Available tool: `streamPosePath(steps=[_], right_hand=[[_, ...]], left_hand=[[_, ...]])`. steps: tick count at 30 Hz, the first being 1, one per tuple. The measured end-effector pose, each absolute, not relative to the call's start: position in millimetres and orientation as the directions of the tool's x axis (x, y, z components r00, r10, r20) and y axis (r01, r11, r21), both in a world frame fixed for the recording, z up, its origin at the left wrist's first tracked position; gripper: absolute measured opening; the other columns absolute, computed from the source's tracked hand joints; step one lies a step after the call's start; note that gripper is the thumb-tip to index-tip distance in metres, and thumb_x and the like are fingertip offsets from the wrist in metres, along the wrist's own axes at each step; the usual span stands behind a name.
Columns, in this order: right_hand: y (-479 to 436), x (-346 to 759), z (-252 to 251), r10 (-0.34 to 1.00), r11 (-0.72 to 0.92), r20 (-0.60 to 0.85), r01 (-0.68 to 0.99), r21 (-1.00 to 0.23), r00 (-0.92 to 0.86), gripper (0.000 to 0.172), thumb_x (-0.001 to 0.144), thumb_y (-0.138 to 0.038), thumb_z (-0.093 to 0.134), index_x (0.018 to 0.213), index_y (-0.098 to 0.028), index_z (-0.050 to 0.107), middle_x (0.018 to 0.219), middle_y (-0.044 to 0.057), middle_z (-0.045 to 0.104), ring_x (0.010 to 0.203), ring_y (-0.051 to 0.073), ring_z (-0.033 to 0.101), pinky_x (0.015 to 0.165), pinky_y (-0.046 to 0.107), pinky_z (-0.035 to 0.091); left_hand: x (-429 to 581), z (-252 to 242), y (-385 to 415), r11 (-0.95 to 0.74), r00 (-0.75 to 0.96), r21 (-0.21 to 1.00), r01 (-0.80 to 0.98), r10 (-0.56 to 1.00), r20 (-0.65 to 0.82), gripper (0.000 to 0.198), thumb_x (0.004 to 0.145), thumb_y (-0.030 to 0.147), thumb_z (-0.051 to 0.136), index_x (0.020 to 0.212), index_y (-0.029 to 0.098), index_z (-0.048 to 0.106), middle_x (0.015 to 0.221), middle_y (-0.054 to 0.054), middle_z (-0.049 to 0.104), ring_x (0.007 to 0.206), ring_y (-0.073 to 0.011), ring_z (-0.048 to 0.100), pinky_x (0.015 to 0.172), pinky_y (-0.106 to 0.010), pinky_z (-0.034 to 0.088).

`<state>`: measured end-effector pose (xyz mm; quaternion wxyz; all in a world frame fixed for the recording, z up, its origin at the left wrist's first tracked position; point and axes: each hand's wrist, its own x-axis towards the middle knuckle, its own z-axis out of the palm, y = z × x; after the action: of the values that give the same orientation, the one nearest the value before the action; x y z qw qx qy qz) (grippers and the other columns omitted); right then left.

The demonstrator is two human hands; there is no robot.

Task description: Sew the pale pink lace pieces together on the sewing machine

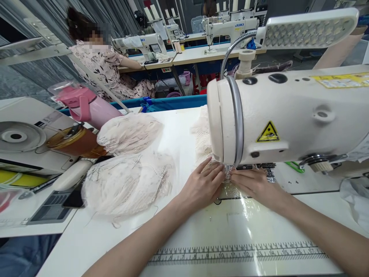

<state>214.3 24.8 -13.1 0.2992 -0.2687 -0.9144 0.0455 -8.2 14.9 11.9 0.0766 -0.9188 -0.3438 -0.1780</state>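
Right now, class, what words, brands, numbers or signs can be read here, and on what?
"JUKI": rear machine.
"JUKI": machine beside the seated person.
"10", "12": ruler scale; some other numbers are blurred.
Warning triangle, no words readable: near machine.
Too small or blurred to read: yellow label on the near machine; labels on the left machine.

2 fabric heaps (127,184), 8–9 o'clock; 2 wearer's hands (206,179), 4–5 o'clock; 1 pink bottle (99,109), 10 o'clock
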Motion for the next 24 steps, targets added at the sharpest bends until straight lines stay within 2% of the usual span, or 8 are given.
streamPosePath(steps=[5, 7, 10, 13, 15, 19, 24], right_hand=[[23, 212, -3, 0.645, 0.764, 0.476, 0.524, -0.378, -0.598, 0.031, 0.093, -0.014, 0.038, 0.097, -0.024, 0.068, 0.084, -0.001, 0.069, 0.079, 0.013, 0.064, 0.071, 0.03, 0.057], [21, 211, 2, 0.722, 0.691, 0.428, 0.535, -0.486, -0.544, 0.032, 0.094, -0.018, 0.037, 0.092, -0.025, 0.069, 0.077, -0.002, 0.068, 0.075, 0.013, 0.064, 0.07, 0.029, 0.057], [18, 210, 5, 0.85, 0.504, 0.299, 0.507, -0.699, -0.433, 0.029, 0.094, -0.029, 0.04, 0.094, -0.027, 0.069, 0.081, -0.001, 0.069, 0.082, 0.014, 0.065, 0.074, 0.03, 0.056], [18, 209, 8, 0.912, 0.358, 0.2, 0.459, -0.813, -0.357, 0.027, 0.092, -0.036, 0.043, 0.095, -0.029, 0.069, 0.084, 0.001, 0.069, 0.085, 0.017, 0.065, 0.074, 0.032, 0.056], [19, 209, 11, 0.914, 0.347, 0.186, 0.457, -0.819, -0.361, 0.027, 0.091, -0.039, 0.044, 0.09, -0.03, 0.07, 0.084, 0.002, 0.069, 0.083, 0.018, 0.066, 0.071, 0.033, 0.055], [22, 210, 20, 0.89, 0.425, 0.232, 0.532, -0.732, -0.393, 0.028, 0.092, -0.037, 0.043, 0.087, -0.033, 0.071, 0.087, 0.001, 0.071, 0.085, 0.02, 0.066, 0.07, 0.036, 0.053], [25, 216, 6, 0.886, 0.458, 0.25, 0.656, -0.6, -0.39, 0.03, 0.093, -0.035, 0.041, 0.102, -0.035, 0.069, 0.095, 0.0, 0.071, 0.091, 0.021, 0.067, 0.073, 0.038, 0.055]], left_hand=[[-8, 12, 13, -0.749, 0.713, -0.044, 0.661, 0.609, 0.348, 0.03, 0.09, 0.018, 0.042, 0.116, 0.013, 0.057, 0.121, -0.009, 0.064, 0.113, -0.0227, 0.06, 0.11, -0.048, 0.035], [-7, 11, 12, -0.747, 0.715, -0.06, 0.663, 0.606, 0.349, 0.035, 0.091, 0.021, 0.042, 0.122, 0.013, 0.055, 0.122, -0.01, 0.064, 0.113, -0.0234, 0.06, 0.109, -0.049, 0.034], [-7, 9, 11, -0.742, 0.714, -0.082, 0.665, 0.6, 0.361, 0.036, 0.092, 0.023, 0.043, 0.125, 0.014, 0.055, 0.123, -0.008, 0.063, 0.114, -0.0235, 0.059, 0.111, -0.048, 0.031], [-6, 9, 10, -0.738, 0.712, -0.094, 0.668, 0.597, 0.369, 0.036, 0.093, 0.024, 0.043, 0.125, 0.017, 0.057, 0.126, -0.005, 0.062, 0.116, -0.0235, 0.058, 0.112, -0.048, 0.029], [-5, 9, 10, -0.733, 0.709, -0.102, 0.673, 0.6, 0.37, 0.036, 0.093, 0.025, 0.044, 0.124, 0.017, 0.057, 0.126, -0.005, 0.062, 0.116, -0.0241, 0.058, 0.112, -0.049, 0.029], [-5, 9, 10, -0.731, 0.712, -0.111, 0.673, 0.6, 0.366, 0.036, 0.092, 0.026, 0.044, 0.125, 0.018, 0.058, 0.123, -0.006, 0.064, 0.116, -0.0255, 0.058, 0.111, -0.051, 0.03], [-5, 9, 10, -0.73, 0.712, -0.115, 0.673, 0.6, 0.364, 0.036, 0.092, 0.026, 0.044, 0.124, 0.018, 0.058, 0.123, -0.007, 0.064, 0.117, -0.0259, 0.056, 0.111, -0.052, 0.028]])
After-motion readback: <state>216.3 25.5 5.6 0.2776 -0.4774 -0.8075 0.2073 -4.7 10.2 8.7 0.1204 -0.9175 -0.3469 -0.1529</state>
